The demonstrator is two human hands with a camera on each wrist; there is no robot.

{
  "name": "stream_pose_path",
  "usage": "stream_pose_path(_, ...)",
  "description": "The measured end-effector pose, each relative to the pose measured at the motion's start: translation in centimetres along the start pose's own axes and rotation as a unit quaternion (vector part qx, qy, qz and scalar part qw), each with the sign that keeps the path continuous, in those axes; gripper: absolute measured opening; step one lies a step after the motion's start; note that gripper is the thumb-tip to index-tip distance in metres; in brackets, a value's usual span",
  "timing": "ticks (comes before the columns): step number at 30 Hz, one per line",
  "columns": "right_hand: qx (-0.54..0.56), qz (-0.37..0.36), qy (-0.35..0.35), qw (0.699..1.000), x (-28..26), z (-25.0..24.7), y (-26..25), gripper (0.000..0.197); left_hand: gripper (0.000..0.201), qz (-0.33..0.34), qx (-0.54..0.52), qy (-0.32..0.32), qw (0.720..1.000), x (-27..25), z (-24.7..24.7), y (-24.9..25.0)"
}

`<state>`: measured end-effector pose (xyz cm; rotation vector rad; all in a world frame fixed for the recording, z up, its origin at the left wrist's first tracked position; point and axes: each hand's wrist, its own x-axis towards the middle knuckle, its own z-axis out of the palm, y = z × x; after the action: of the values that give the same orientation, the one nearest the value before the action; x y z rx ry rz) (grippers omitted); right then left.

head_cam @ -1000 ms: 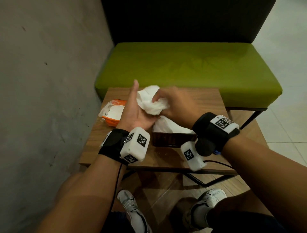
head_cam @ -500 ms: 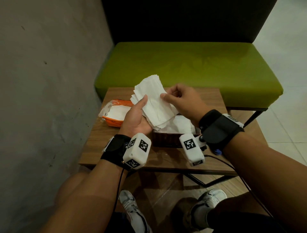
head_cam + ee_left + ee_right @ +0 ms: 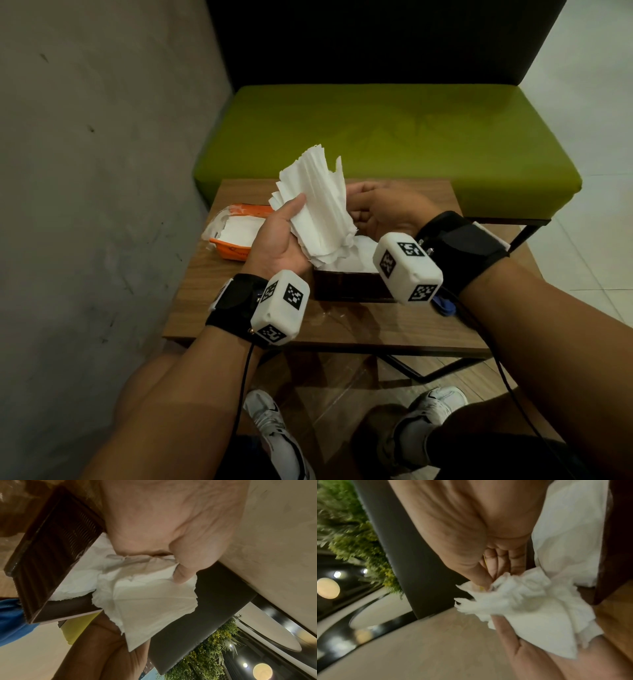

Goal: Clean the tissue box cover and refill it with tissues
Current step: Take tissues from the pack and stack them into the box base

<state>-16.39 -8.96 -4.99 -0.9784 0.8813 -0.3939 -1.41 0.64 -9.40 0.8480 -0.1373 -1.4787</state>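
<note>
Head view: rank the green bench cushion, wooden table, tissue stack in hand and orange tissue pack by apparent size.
1. green bench cushion
2. wooden table
3. tissue stack
4. orange tissue pack, partly hidden by the left hand, so unsure against the stack.

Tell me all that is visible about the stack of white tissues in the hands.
The stack of tissues is thin white paper, many fanned sheets with ragged, crumpled edges. It is held tilted above the dark tissue box cover. The left hand supports it from below, thumb on top; the right hand pinches its right edge.
</note>
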Motion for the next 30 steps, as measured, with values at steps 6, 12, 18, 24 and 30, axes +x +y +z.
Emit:
stream_pose_path(6,0.041,-0.014,0.015,0.999,-0.3,-0.5,0.0,0.026,0.037,0.006,0.016,0.019,1.000,-0.2,-0.1,0.1)
stream_pose_path(12,-0.123,-0.238,0.114,0.957,-0.8,-1.0,-1.0,0.016,0.033,0.013,0.045,0.108,0.993,0.0,-0.7,0.2)
stream_pose_path(18,-0.364,-0.316,0.054,0.874,-0.8,1.4,-0.2,0.016,0.039,0.031,0.024,0.073,0.997,0.5,0.2,-0.3)
stream_pose_path(24,-0.457,-0.292,0.030,0.840,-0.5,1.7,0.5,0.020,0.041,0.030,0.014,0.006,0.999,0.3,0.7,-0.4)
stream_pose_path(30,-0.418,-0.272,0.160,0.852,-0.2,0.7,0.0,0.009,0.032,0.038,0.029,0.061,0.997,0.5,0.1,-0.3)
